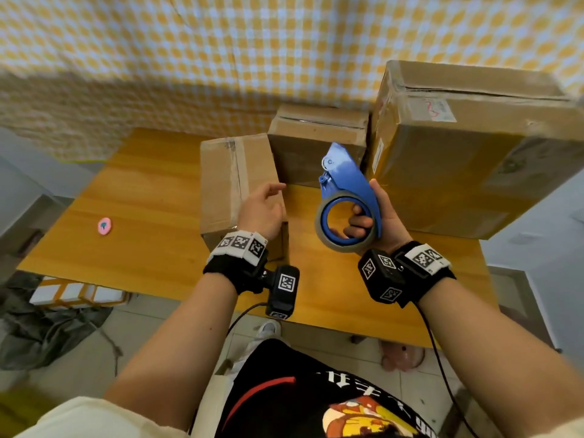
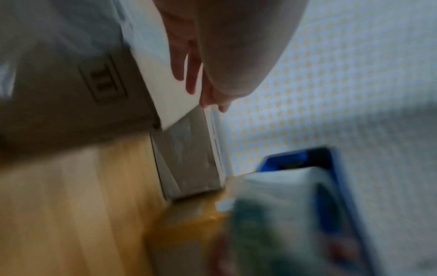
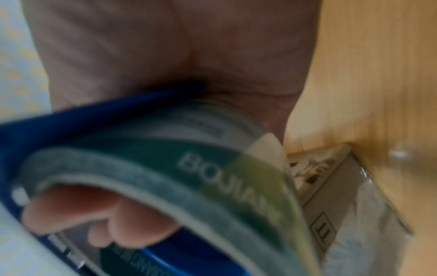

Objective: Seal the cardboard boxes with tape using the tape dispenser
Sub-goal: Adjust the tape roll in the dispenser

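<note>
My right hand (image 1: 373, 216) grips a blue tape dispenser (image 1: 343, 175) with a roll of tape (image 1: 322, 235); the fingers (image 3: 99, 224) curl through the roll's core. It is held above the wooden table (image 1: 142, 216), blade end pointing away. My left hand (image 1: 264, 207) hovers open over the right edge of a small cardboard box (image 1: 227, 184) that has tape along its top seam. A middle box (image 1: 316, 137) stands behind it, and a large box (image 1: 467, 153) is at the right. In the blurred left wrist view the fingers (image 2: 189, 74) look straight above the box (image 2: 94, 84).
A small pink object (image 1: 104, 225) lies on the table's left part. A checked yellow cloth (image 1: 221, 42) hangs behind the table. White and orange packs (image 1: 76, 294) and grey cloth (image 1: 47, 330) lie on the floor at left. Cables hang from both wrist cameras.
</note>
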